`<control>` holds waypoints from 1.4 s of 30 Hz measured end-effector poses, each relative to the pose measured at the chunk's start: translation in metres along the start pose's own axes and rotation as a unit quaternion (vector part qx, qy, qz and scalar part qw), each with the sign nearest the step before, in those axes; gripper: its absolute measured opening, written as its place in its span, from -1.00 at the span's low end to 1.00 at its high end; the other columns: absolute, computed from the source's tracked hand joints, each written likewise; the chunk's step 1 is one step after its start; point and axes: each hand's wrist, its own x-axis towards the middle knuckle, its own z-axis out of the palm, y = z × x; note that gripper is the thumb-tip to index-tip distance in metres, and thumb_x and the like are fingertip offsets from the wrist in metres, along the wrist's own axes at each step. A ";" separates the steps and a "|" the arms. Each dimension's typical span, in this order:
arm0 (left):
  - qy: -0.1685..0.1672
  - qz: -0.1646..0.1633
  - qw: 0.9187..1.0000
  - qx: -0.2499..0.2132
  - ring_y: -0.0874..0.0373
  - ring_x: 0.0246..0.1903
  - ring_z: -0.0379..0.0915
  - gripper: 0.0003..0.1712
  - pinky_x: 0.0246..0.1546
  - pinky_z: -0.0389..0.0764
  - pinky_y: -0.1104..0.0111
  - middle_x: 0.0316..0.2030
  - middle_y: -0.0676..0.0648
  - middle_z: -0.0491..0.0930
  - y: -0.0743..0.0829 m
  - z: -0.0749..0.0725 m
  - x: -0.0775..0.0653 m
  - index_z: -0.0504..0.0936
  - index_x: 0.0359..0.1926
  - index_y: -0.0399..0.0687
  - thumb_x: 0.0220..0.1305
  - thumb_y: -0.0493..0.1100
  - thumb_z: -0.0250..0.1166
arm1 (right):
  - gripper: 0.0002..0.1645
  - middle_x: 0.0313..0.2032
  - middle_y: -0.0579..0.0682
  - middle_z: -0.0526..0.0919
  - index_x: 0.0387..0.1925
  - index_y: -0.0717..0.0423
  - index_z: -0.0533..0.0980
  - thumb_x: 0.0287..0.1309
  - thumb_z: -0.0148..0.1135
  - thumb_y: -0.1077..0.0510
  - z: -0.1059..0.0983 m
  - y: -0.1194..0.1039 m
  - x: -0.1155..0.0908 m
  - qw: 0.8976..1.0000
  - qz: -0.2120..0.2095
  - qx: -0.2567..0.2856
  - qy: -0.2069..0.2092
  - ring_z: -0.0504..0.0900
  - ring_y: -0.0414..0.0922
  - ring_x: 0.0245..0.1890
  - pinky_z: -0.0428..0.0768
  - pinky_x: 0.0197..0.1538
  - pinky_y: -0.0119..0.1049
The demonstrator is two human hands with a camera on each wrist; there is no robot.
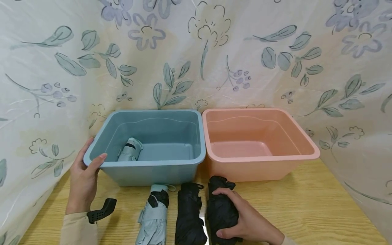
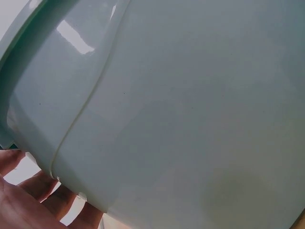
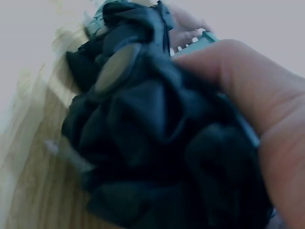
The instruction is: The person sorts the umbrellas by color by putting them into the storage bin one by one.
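Observation:
My left hand (image 1: pixel 84 177) grips the left front corner of a blue plastic bin (image 1: pixel 153 164), thumb over the rim; the left wrist view shows its fingers at the bin's wall (image 2: pixel 167 109). Inside that bin lies a folded light-blue umbrella (image 1: pixel 131 150). My right hand (image 1: pixel 245 217) holds a folded black umbrella (image 1: pixel 220 204) on the table, thumb on its near side and fingers across its top. The right wrist view shows the black fabric (image 3: pixel 162 138) close up. To its left lie a second folded black umbrella (image 1: pixel 189 214) and another light-blue umbrella (image 1: pixel 154 217).
A pink bin (image 1: pixel 260 159) with nothing visible in it stands at the right of the blue one, their rims close together. Both are on a wood-grain table (image 1: pixel 321 204). Behind hangs a floral sheet (image 1: pixel 214 51). A black strap mount (image 1: pixel 102 211) juts from my left wrist.

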 end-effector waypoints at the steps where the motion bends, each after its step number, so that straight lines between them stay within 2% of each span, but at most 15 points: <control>1: 0.000 0.000 1.000 0.001 -0.03 0.40 0.00 -0.24 0.27 0.33 0.45 0.51 -0.08 0.02 0.000 0.000 0.000 0.19 0.57 0.25 0.47 -0.27 0.21 | 0.00 0.34 -0.06 0.32 0.41 -0.39 0.24 0.01 0.60 -0.09 -0.001 0.000 -0.001 1.000 -0.008 0.011 0.001 0.40 0.01 0.23 0.48 0.14 -0.12; 3: 0.000 0.001 1.000 0.003 -0.03 0.40 0.01 -0.24 0.26 0.35 0.46 0.51 -0.08 0.02 -0.001 0.000 0.000 0.19 0.57 0.25 0.47 -0.27 0.21 | -0.01 0.36 -0.06 0.31 0.43 -0.31 0.24 0.05 0.59 0.03 -0.004 -0.002 -0.002 0.998 -0.029 0.050 -0.004 0.41 -0.01 0.24 0.49 0.16 -0.17; 5: 0.000 0.002 1.000 0.004 -0.03 0.40 0.01 -0.24 0.25 0.36 0.46 0.51 -0.08 0.02 -0.001 -0.001 0.000 0.19 0.57 0.24 0.47 -0.27 0.21 | 0.00 0.37 0.04 0.29 0.46 -0.20 0.22 0.08 0.55 0.17 -0.007 -0.004 -0.004 0.994 -0.050 0.098 -0.014 0.44 0.00 0.22 0.52 0.14 -0.20; 8: -0.001 0.003 1.000 0.005 -0.03 0.40 0.02 -0.24 0.25 0.36 0.47 0.51 -0.08 0.03 -0.001 -0.001 0.000 0.19 0.57 0.24 0.47 -0.27 0.21 | 0.02 0.35 0.15 0.27 0.48 -0.11 0.17 0.08 0.49 0.31 -0.013 -0.011 -0.009 0.984 -0.051 0.165 -0.032 0.50 0.04 0.17 0.57 0.11 -0.18; 11: -0.002 0.007 1.000 0.000 -0.03 0.39 0.03 -0.24 0.22 0.37 0.49 0.51 -0.09 0.03 -0.002 -0.001 0.000 0.19 0.57 0.22 0.47 -0.28 0.21 | 0.05 0.32 0.23 0.29 0.49 -0.07 0.11 0.09 0.45 0.36 -0.017 -0.020 -0.015 0.975 -0.046 0.212 -0.043 0.53 0.08 0.14 0.60 0.10 -0.16; 14: -0.004 0.011 1.000 -0.005 -0.03 0.39 0.03 -0.25 0.18 0.39 0.51 0.50 -0.10 0.04 -0.003 -0.001 -0.002 0.20 0.57 0.21 0.46 -0.29 0.21 | 0.05 0.27 0.35 0.30 0.51 -0.02 0.05 0.11 0.41 0.37 -0.022 -0.029 -0.022 0.969 -0.053 0.238 -0.048 0.53 0.12 0.11 0.62 0.07 -0.14; 16: -0.007 0.013 1.000 -0.007 -0.03 0.40 0.03 -0.25 0.16 0.40 0.52 0.50 -0.11 0.04 -0.003 0.000 -0.002 0.20 0.57 0.20 0.46 -0.29 0.21 | 0.05 0.25 0.35 0.30 0.51 -0.03 0.05 0.11 0.41 0.34 -0.027 -0.037 -0.028 0.967 -0.040 0.247 -0.040 0.52 0.11 0.12 0.62 0.07 -0.12; 19: -0.010 0.012 1.000 -0.005 -0.04 0.41 0.02 -0.24 0.20 0.39 0.50 0.51 -0.11 0.03 -0.002 0.000 -0.002 0.20 0.57 0.22 0.46 -0.29 0.21 | 0.05 0.26 0.37 0.27 0.51 0.00 0.03 0.12 0.39 0.36 -0.038 -0.047 -0.032 0.970 -0.047 0.238 -0.018 0.51 0.10 0.12 0.64 0.06 -0.10; 21: -0.008 0.009 1.000 -0.002 -0.04 0.41 0.01 -0.24 0.23 0.37 0.48 0.51 -0.10 0.03 -0.002 0.001 -0.002 0.20 0.57 0.23 0.46 -0.28 0.22 | 0.06 0.26 0.36 0.28 0.51 0.05 0.01 0.10 0.36 0.41 -0.047 -0.054 -0.032 0.971 -0.066 0.230 -0.004 0.54 0.10 0.10 0.66 0.02 -0.05; 24: -0.003 0.003 1.000 0.001 -0.04 0.42 0.00 -0.23 0.29 0.33 0.43 0.52 -0.10 0.02 -0.001 0.000 -0.002 0.19 0.57 0.26 0.46 -0.27 0.22 | 0.08 0.26 0.33 0.32 0.52 0.10 -0.02 0.08 0.30 0.50 -0.063 -0.062 -0.027 0.972 -0.109 0.209 0.010 0.58 0.12 0.06 0.69 -0.05 0.00; 27: 0.002 -0.001 1.000 0.004 -0.05 0.42 0.00 -0.24 0.31 0.31 0.40 0.53 -0.09 0.01 -0.001 -0.001 -0.001 0.20 0.57 0.28 0.47 -0.26 0.22 | 0.10 0.25 0.33 0.32 0.53 0.06 -0.02 0.08 0.30 0.52 -0.082 -0.073 -0.017 0.976 -0.128 0.176 0.022 0.60 0.15 0.04 0.70 -0.11 0.03; 30: 0.004 -0.001 1.000 0.008 -0.05 0.42 0.00 -0.24 0.32 0.30 0.39 0.53 -0.09 0.01 -0.001 0.000 -0.001 0.20 0.56 0.29 0.47 -0.26 0.21 | 0.09 0.23 0.36 0.31 0.53 -0.09 0.03 0.13 0.37 0.44 -0.102 -0.086 -0.004 0.986 -0.100 0.123 0.050 0.59 0.18 0.03 0.70 -0.13 0.02; 35: 0.011 -0.003 1.000 0.017 -0.04 0.41 0.01 -0.25 0.33 0.30 0.38 0.53 -0.08 0.01 0.000 0.000 -0.001 0.21 0.56 0.30 0.47 -0.25 0.22 | 0.01 0.21 0.30 0.36 0.49 -0.32 0.12 0.17 0.48 0.18 -0.139 -0.105 0.032 0.996 -0.014 0.038 0.076 0.55 0.21 0.05 0.68 -0.09 -0.02; 39: 0.014 -0.008 1.000 0.022 -0.04 0.42 0.00 -0.24 0.37 0.25 0.34 0.54 -0.06 0.01 0.000 0.001 0.000 0.20 0.56 0.32 0.46 -0.24 0.23 | -0.02 0.23 0.22 0.39 0.46 -0.36 0.16 0.15 0.52 0.03 -0.165 -0.109 0.067 0.998 0.022 -0.018 0.060 0.55 0.16 0.08 0.65 -0.02 -0.05; 42: 0.012 -0.009 1.000 0.021 -0.03 0.42 0.00 -0.24 0.36 0.26 0.36 0.55 -0.06 0.00 -0.001 0.001 0.000 0.20 0.56 0.32 0.46 -0.24 0.23 | -0.02 0.22 0.24 0.36 0.45 -0.35 0.17 0.11 0.54 0.00 -0.178 -0.104 0.093 0.998 0.053 -0.031 0.032 0.55 0.17 0.05 0.66 -0.04 -0.06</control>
